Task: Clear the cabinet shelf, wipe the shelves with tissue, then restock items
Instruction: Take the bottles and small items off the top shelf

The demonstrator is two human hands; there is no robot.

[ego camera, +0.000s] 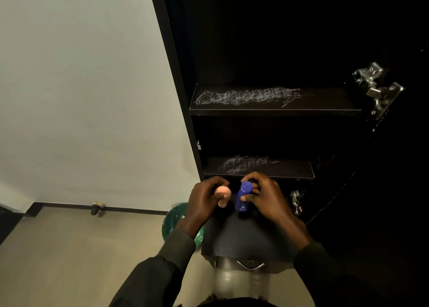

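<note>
One blue bottle is sitting in the right hand, its fingers and thumb curling round the cap end and upper body while the lower half sticks out below the grip. Its long axis is running nearly upright, leaning slightly, with the cap toward the shelves and the base toward a dark ledge underneath. One pink, egg-shaped sponge is sitting in the left hand, pinched between thumb and curled fingers, its rounded end showing past the fingertips and facing the bottle. The two items are lying just beside each other, apart, in front of the lower shelf's edge.

Two shelves are showing in the dark cabinet: an upper shelf and a lower shelf, each bearing pale streaky marks. Two metal hinges are showing on the right, a large one and a small one. One green bin is standing on the floor behind the left wrist. A doorstop is sitting by the skirting.
</note>
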